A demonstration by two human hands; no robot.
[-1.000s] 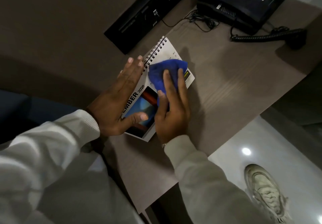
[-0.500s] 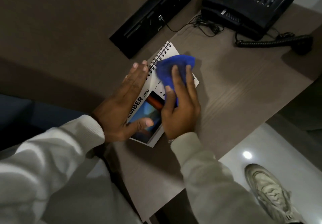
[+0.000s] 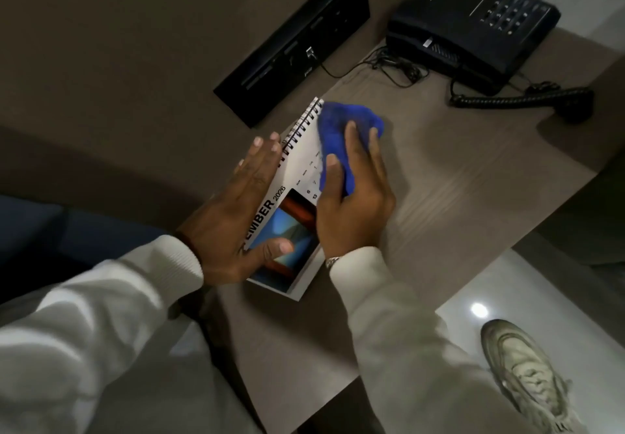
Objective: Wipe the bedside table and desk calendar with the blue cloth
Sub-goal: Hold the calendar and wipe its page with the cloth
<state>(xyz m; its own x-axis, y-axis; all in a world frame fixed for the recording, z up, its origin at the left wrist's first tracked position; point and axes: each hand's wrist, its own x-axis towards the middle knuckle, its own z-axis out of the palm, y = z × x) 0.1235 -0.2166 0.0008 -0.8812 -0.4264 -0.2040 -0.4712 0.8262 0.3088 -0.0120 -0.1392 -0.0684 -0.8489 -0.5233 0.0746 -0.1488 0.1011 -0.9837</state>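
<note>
1. Two hands are on the desk calendar point(image 3: 297, 166), which lies flat on the brown bedside table point(image 3: 456, 197).
2. The left hand point(image 3: 236, 217) is spread flat with the fingers straight. It presses on the left side of the calendar, by the black wire rings, and its thumb lies across the blue and red picture.
3. The right hand point(image 3: 351, 210) presses the blue cloth point(image 3: 341, 126) down onto the calendar's far right corner. Its fingers lie on top of the cloth, not pinching it.
4. The cloth is bunched up. Part of it hangs past the calendar's edge over the table.
5. A black phone point(image 3: 473, 21) sits at the far end of the table, well away from the hands. Its curly cord point(image 3: 507, 100) lies beside it.
6. A long black panel point(image 3: 297, 38) is on the wall behind the calendar.
7. A pale shoe point(image 3: 527, 376) stands on the shiny floor, down on the right.
</note>
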